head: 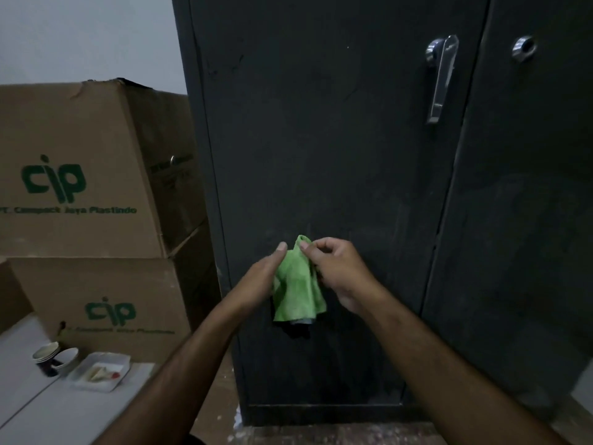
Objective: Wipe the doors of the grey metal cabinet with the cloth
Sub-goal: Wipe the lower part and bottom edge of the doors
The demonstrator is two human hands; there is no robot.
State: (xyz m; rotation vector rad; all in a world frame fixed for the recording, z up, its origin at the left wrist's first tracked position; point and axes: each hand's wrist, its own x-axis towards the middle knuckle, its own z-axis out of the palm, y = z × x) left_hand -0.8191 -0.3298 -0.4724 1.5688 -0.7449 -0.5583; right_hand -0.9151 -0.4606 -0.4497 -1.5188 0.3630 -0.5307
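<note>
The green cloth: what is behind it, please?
Behind the green cloth is the left door of the grey cabinet. The left hand and right hand hold the cloth in front of it. The door patch directly behind the cloth is covered.

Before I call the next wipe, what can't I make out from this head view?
- Tops of the grey metal cabinet doors: cut off by the upper frame edge.
- Right door: runs out the right edge.
- Door patch behind the green cloth: hidden by it, the left hand and right hand.
- Small print on the lower cardboard box: blurred.
- Contents of the white tray: too small and dim.
</note>
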